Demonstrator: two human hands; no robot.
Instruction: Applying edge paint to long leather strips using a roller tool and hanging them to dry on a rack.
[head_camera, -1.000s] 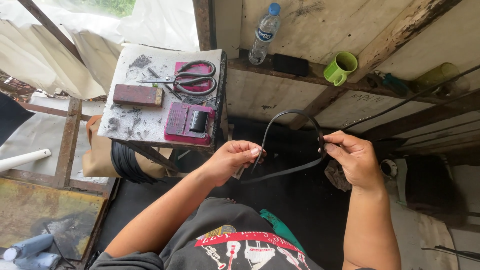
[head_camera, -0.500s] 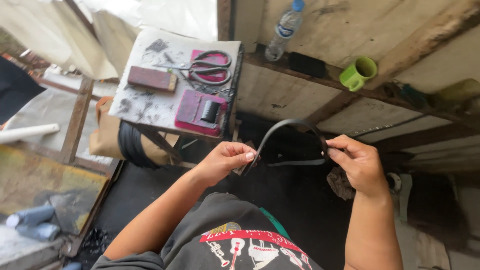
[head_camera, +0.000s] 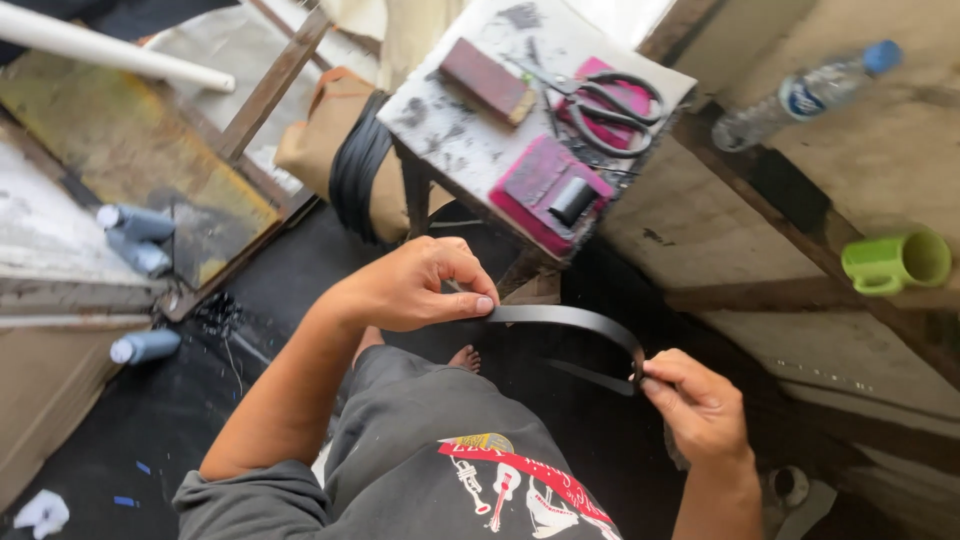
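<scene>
A black strap (head_camera: 575, 322) arcs between both of my hands in front of my lap. My left hand (head_camera: 420, 285) pinches one end of it between thumb and fingers. My right hand (head_camera: 695, 405) grips the other part, where the strap bends back on itself into a short tail. Just beyond my left hand stands a small stained work table (head_camera: 470, 140) with large scissors (head_camera: 605, 100), a brown block (head_camera: 485, 80) and a pink pad with a small black object (head_camera: 545, 185).
A plastic water bottle (head_camera: 800, 95) and a green mug (head_camera: 895, 262) rest on wooden beams at the right. A coil of black material (head_camera: 355, 170) hangs by a brown bag left of the table. Grey spools (head_camera: 135, 235) lie at the left.
The view has swung left and tilted. The strap's loop has flattened from a tall arch into a low curve, and my hands have moved farther apart along it.
</scene>
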